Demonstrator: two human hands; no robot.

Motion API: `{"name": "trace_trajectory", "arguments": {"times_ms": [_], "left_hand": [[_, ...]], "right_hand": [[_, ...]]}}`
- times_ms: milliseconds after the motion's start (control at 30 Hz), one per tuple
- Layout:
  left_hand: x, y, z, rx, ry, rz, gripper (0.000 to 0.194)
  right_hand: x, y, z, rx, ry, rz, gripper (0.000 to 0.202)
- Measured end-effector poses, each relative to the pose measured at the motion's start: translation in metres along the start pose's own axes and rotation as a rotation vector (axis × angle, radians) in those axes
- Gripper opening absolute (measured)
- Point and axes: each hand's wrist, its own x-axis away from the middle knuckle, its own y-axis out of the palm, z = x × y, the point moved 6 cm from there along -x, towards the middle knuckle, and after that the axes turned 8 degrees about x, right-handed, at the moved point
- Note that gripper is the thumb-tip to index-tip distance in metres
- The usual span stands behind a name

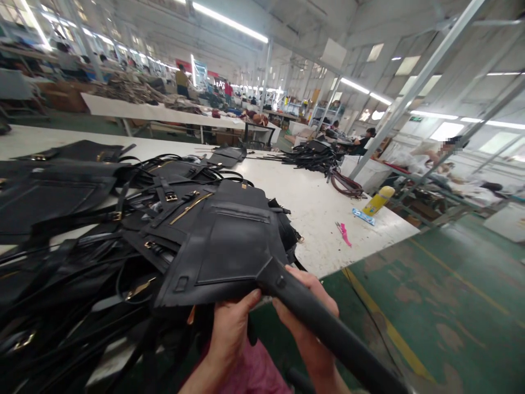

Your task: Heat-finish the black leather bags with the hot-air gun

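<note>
A black leather bag panel [238,246] with a stitched pocket outline and a slot near its top lies over a heap of similar pieces at the table's front edge. My left hand [232,325] pinches its near edge, thumb on top and the other fingers hidden underneath. Just to the right, my right hand [309,312] is closed around the panel's corner, where a long folded black leather strip [353,339] runs off toward the lower right. The strip covers part of that hand. Under and beside the panel are black bag parts [180,208] with gold zips and buckles.
On the white table [311,202] are a yellow bottle [379,200], a blue-and-white packet [363,216], a pink-handled tool [344,234], a bundle of black straps [311,156] and brown straps [346,185]. A metal post [414,93] rises at the right. Several people work farther back.
</note>
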Motion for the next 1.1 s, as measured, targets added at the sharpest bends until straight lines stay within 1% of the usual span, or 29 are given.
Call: {"name": "trace_trajectory", "arguments": {"times_ms": [100, 200, 300, 367, 433, 500, 633, 733, 833, 967, 1033, 1100], "left_hand": [[0.003, -0.004, -0.001, 0.021, -0.024, 0.027, 0.042], [0.006, -0.008, -0.001, 0.05, -0.074, 0.03, 0.035], [0.008, -0.016, -0.004, 0.085, -0.129, 0.084, 0.024], [0.009, -0.023, -0.005, 0.119, -0.132, 0.143, 0.023], [0.011, -0.03, -0.007, 0.137, -0.142, 0.192, 0.023], [0.012, -0.034, -0.009, 0.123, -0.151, 0.204, 0.023], [0.014, -0.032, -0.014, 0.032, -0.187, 0.163, 0.026], [0.014, -0.031, -0.019, -0.009, -0.209, 0.208, 0.028], [0.013, -0.03, -0.02, 0.005, -0.188, 0.243, 0.026], [0.007, -0.031, -0.017, 0.007, -0.116, 0.213, 0.021], [0.003, -0.036, -0.014, 0.039, -0.064, 0.249, 0.023], [0.001, -0.043, -0.012, 0.069, -0.042, 0.312, 0.026]], "right_hand": [[-0.011, 0.002, 0.004, -0.033, 0.066, 0.02, 0.029], [-0.016, -0.001, 0.012, -0.054, 0.126, 0.033, 0.03], [-0.012, -0.003, 0.021, -0.087, 0.164, 0.01, 0.033], [-0.007, -0.001, 0.028, -0.108, 0.182, -0.024, 0.033], [-0.001, 0.001, 0.032, -0.113, 0.177, -0.059, 0.034], [0.004, 0.005, 0.033, -0.11, 0.164, -0.099, 0.035], [0.011, 0.014, 0.032, -0.145, 0.151, -0.171, 0.033], [0.015, 0.015, 0.03, -0.158, 0.132, -0.182, 0.034], [0.017, 0.013, 0.032, -0.165, 0.145, -0.186, 0.034], [0.018, 0.01, 0.034, -0.147, 0.15, -0.181, 0.032], [0.018, 0.009, 0.032, -0.109, 0.109, -0.177, 0.03], [0.018, 0.008, 0.029, -0.067, 0.062, -0.164, 0.03]]}}
